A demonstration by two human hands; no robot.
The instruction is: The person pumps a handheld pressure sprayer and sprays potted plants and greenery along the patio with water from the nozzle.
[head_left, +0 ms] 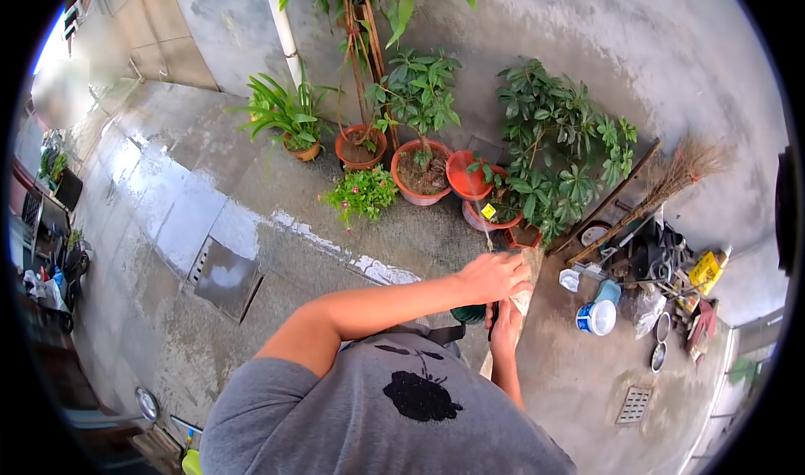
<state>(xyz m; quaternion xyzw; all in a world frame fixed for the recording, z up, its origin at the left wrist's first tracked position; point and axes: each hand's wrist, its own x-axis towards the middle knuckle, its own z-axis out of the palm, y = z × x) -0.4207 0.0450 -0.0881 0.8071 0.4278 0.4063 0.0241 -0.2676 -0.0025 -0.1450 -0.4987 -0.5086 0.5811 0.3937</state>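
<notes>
My left hand [496,277] is closed, its fingers curled down over something they hide. Just below it, my right hand [504,329] is wrapped round a dark, narrow part that I cannot identify. A pale beige strip [521,306] runs beside both hands, and a dark green rounded object [470,314] shows under my left wrist. Ahead of the hands, a thin pale line, perhaps water, reaches toward a red-rimmed pot [472,217] with a yellow tag [488,212]. An orange-red dish [468,176] sits tilted at that pot's edge.
Several potted plants line the grey wall, including a small tree's pot [421,192] and a leafy shrub [558,140]. To the right are a twig broom [671,177], a white bucket [597,317] and piled clutter. A drain grate [635,404] is in the floor. Wet patches [193,215] shine at left.
</notes>
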